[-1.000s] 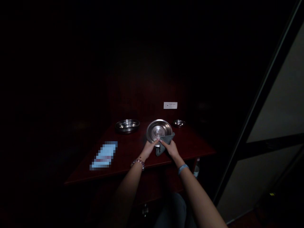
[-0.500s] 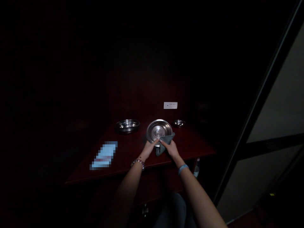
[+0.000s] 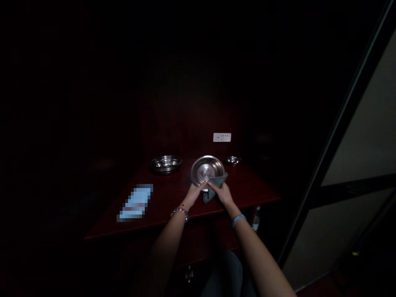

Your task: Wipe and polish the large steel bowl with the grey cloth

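Note:
A shiny metal bowl (image 3: 206, 169) is tilted toward me above the dark red desk, its inside facing me. My left hand (image 3: 194, 194) grips its lower left rim, thumb over the edge. On the lower right side, my right hand (image 3: 223, 193) is closed on a grey cloth (image 3: 219, 180), which lies folded over the bowl's rim with a corner hanging below. Both thumbs nearly meet at the near rim. The fingers under the bowl are hidden.
Stacked metal bowls (image 3: 166, 164) stand at the desk's back left, and a smaller metal bowl (image 3: 233, 161) at the back right. A blurred light-blue item (image 3: 136, 203) lies on the desk (image 3: 167, 198) at left. A white socket panel (image 3: 222, 137) is on the back wall. A bottle (image 3: 256, 218) stands below the right edge.

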A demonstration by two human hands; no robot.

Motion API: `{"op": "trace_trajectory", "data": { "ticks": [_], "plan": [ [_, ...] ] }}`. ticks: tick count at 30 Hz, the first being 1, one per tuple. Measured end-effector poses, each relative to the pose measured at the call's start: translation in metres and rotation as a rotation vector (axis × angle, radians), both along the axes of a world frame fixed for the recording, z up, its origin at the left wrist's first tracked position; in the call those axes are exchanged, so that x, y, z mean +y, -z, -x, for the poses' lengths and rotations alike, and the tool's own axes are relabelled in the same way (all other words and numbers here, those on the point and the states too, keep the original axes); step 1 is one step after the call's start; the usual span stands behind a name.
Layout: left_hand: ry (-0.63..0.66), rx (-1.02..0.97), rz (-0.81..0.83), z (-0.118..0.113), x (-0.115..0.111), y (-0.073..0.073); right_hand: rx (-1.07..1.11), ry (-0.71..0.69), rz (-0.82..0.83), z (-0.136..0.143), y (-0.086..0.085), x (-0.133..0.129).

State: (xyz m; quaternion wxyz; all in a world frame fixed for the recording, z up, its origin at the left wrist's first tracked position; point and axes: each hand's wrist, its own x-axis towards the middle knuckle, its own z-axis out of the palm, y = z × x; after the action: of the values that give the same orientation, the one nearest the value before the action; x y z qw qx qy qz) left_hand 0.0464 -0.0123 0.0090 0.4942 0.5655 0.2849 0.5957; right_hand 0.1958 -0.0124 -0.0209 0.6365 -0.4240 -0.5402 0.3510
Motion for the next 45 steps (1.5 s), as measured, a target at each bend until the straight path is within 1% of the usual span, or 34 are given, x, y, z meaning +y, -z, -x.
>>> {"op": "trace_trajectory", "data": {
  "ticks": [4, 8, 13, 18, 23, 29, 37, 45],
  "plan": [
    [0.002, 0.003, 0.003, 0.0001, 0.0002, 0.0009, -0.007, 0.012, -0.002, 0.0001, 0.0002, -0.0001],
    [-0.012, -0.001, 0.005, 0.0004, 0.001, 0.0022, -0.011, 0.002, -0.002, -0.0006, 0.0005, 0.0005],
    [0.001, -0.02, 0.02, 0.0007, 0.0024, 0.0031, -0.013, -0.008, 0.01, -0.0012, 0.0013, 0.0021],
    [-0.01, -0.035, 0.034, 0.0007, 0.001, 0.0016, 0.008, -0.009, 0.016, -0.0008, 0.0043, 0.0063],
    [-0.016, -0.031, 0.042, 0.0006, 0.001, 0.0, 0.029, -0.047, 0.017, -0.0002, 0.0061, 0.009],
    [-0.002, -0.036, 0.034, 0.0001, 0.0022, 0.0008, 0.041, -0.068, 0.009, 0.0, 0.0044, 0.0071],
    [0.0, -0.043, 0.035, 0.0007, 0.004, 0.0033, 0.025, -0.044, 0.012, 0.0002, 0.0039, 0.0054],
    [-0.007, -0.039, 0.058, 0.0012, 0.0064, 0.0064, 0.035, -0.051, 0.019, 0.0005, 0.0027, 0.0046]
  ]
}}
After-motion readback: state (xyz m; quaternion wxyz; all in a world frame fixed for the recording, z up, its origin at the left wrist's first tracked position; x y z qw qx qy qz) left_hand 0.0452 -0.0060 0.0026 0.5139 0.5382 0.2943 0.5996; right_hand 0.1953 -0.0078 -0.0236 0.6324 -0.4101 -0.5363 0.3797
